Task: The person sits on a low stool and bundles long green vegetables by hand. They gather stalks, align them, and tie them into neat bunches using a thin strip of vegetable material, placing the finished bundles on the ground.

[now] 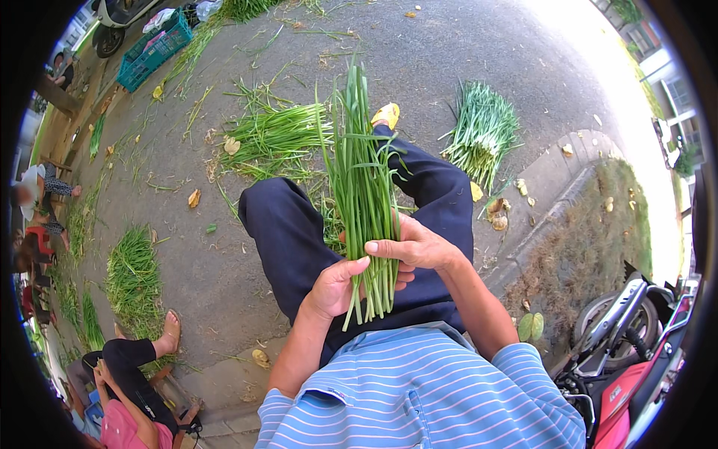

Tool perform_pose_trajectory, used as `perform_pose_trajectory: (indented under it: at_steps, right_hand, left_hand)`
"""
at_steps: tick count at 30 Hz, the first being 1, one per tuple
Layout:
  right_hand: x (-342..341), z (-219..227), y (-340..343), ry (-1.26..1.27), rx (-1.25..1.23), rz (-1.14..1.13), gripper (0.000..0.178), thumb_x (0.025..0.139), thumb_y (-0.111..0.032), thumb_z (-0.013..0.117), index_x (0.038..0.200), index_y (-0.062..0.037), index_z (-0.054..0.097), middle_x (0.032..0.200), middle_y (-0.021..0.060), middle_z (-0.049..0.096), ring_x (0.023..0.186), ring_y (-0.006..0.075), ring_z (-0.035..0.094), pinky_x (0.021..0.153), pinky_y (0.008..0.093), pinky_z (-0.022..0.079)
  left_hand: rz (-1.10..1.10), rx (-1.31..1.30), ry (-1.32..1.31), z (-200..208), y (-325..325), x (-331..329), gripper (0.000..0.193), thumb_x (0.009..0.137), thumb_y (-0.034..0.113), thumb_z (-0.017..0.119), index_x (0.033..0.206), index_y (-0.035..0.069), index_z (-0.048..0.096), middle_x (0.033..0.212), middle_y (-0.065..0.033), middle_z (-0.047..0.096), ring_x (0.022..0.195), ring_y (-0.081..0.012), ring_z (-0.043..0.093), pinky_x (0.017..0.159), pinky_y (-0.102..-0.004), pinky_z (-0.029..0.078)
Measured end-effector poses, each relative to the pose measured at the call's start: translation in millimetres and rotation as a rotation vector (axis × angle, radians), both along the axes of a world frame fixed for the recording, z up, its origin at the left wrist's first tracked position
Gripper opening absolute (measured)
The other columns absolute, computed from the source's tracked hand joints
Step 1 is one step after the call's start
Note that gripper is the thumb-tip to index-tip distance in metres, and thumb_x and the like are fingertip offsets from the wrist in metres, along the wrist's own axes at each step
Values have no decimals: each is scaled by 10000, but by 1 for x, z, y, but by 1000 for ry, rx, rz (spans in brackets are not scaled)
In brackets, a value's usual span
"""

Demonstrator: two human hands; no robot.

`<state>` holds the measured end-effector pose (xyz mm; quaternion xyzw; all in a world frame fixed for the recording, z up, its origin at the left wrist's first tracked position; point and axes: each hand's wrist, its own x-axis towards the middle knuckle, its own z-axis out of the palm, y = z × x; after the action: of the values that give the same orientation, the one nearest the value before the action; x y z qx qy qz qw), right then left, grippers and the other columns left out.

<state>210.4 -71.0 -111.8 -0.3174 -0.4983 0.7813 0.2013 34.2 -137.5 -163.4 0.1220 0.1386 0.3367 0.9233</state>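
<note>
Upright in front of my lap stands a bunch of garlic chives [359,179], its long green leaves pointing away and its paler cut ends toward me. My left hand [334,286] grips the bunch low on its left side, thumb across the front. Higher up on the right, my right hand [419,243] is closed around the stems, its thumb lying over them and its fingertips showing below. Between and beyond my knees lies a loose heap of green stalks [280,131]. A neater dark green bundle [482,127] with pale ends rests on the ground right of my foot.
A teal crate [155,51] stands at the far left, near a scooter wheel [108,41]. More cut greens [134,273] lie left, beside a seated person's foot [170,333]. At right are a curb [553,194], dry grass [591,232] and a red motorbike [628,389].
</note>
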Motion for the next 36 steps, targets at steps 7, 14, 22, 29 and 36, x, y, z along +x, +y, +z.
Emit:
perform_pose_trajectory:
  at_steps: [7,14,22,29,36]
  right_hand:
    - [-8,-17,-8,85,14,-87,415,926,-185,596,1299,-68,456,1187,63,601,1043,144,571,823,303,505]
    - [-18,-30,-11,73,80,-72,436,931,-209,593,1311,-62,436,1152,71,619,932,123,599,637,243,527]
    - [-19,-28,-9,92,7,-93,493,872,-270,676,1254,-22,486,1099,122,647,836,155,648,625,246,549]
    - [-16,-25,-8,153,-126,-171,402,824,-227,729,1125,3,593,999,138,682,882,188,660,800,331,540]
    - [-20,-22,-11,175,-134,-154,390,837,-242,717,1118,6,611,969,130,687,774,154,667,591,262,557]
  left_hand:
    - [55,-46,168,2,4,-8,460,896,198,539,1291,-23,450,1174,-164,580,1061,-258,594,924,-404,490]
    - [162,130,403,17,6,-1,355,811,40,660,1149,13,555,957,-90,625,857,-218,654,769,-338,546]
    - [266,258,578,9,0,11,114,858,43,632,959,12,589,753,-52,612,619,-171,642,551,-276,528]
    - [207,286,833,24,-7,19,83,862,77,641,861,10,593,707,-56,609,562,-153,629,495,-250,496]
    - [216,158,394,22,4,11,168,824,31,649,973,-8,584,720,-100,627,605,-199,663,527,-303,544]
